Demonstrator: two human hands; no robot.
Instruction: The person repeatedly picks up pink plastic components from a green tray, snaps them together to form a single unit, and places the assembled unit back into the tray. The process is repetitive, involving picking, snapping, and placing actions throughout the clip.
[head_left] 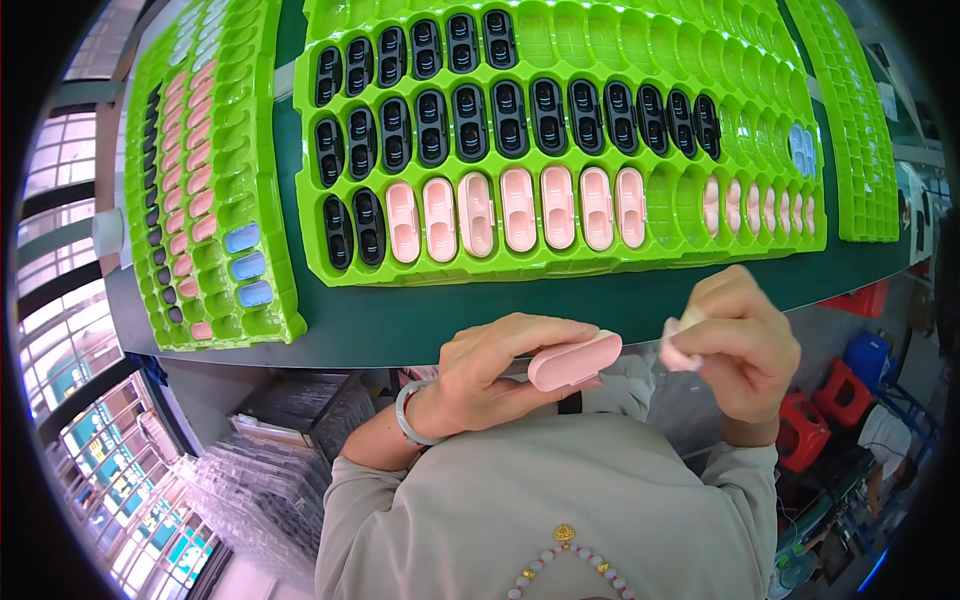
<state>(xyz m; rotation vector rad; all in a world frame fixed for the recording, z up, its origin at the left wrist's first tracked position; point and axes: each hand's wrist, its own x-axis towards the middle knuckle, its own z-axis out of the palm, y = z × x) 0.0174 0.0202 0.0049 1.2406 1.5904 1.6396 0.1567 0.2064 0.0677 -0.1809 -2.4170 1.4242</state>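
In front of my chest, my left hand is closed around a pink oval case shell, its long hollow side facing me. A short way to the right, my right hand pinches a small pale pink piece; motion blurs it and its kind cannot be made out. The two pieces are apart. Beyond the hands lies a green moulded tray. Its near row holds pink oval cases with two wells each, and smaller pink parts. Black oval cases fill other slots.
On the left, another green tray carries black, pink and light blue parts. A third green tray lies at the right. Clear plastic trays are stacked below the dark green table. Red stools stand lower right.
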